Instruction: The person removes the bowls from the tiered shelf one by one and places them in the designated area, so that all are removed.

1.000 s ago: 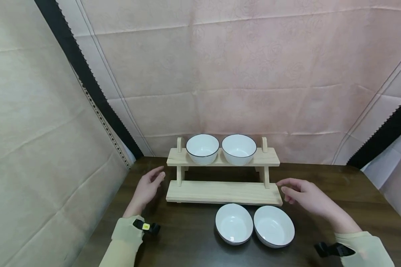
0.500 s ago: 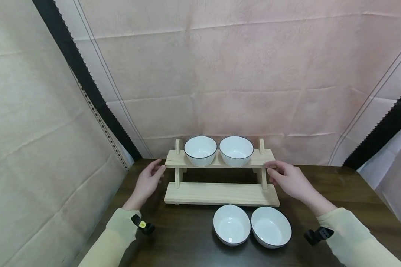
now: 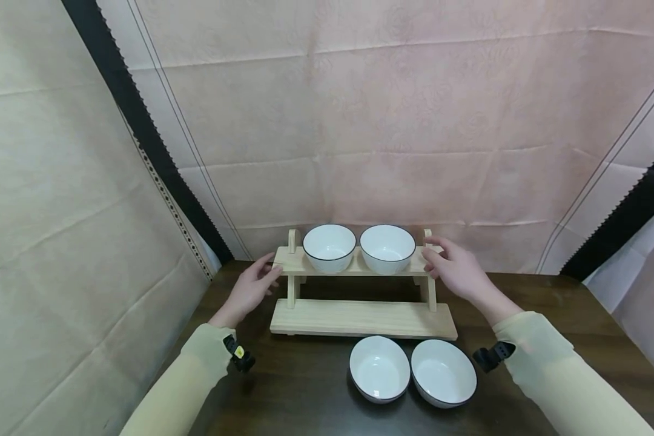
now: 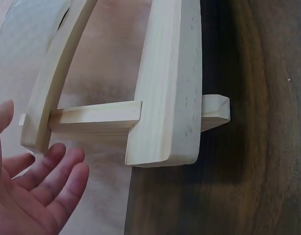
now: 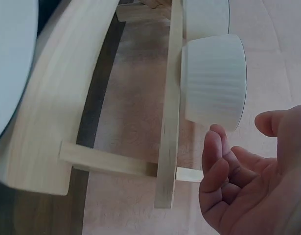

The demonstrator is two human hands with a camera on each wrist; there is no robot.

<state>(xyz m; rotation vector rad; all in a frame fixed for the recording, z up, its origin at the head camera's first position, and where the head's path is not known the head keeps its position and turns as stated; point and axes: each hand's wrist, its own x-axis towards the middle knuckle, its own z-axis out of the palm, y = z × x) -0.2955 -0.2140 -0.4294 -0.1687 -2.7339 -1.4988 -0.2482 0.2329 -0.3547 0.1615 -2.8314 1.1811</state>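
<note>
Two hands, four bowls and one two-tier wooden rack are in view at a brown table (image 3: 283,393). Furthest left, the left hand (image 3: 252,289) is beside the left end of the upper board (image 3: 290,261), its fingers relaxed and gripping nothing; whether they touch the wood, I cannot tell. The rack (image 3: 362,318) stands upright on the table, with two boards, one above the other. Two bowls sit upright on the upper board: the upper left bowl (image 3: 329,245) and, just beside it, the upper right bowl (image 3: 387,248). Two more stand on the table in front of the rack: the lower left bowl (image 3: 379,368) and the lower right bowl (image 3: 444,370), rims touching or nearly so. All four are white with dark rims and bare white insides. Furthest right, the right hand (image 3: 456,269) is at the upper board's right end, fingers loosely bent, thumb apart, unclosed; contact is unclear.
</note>
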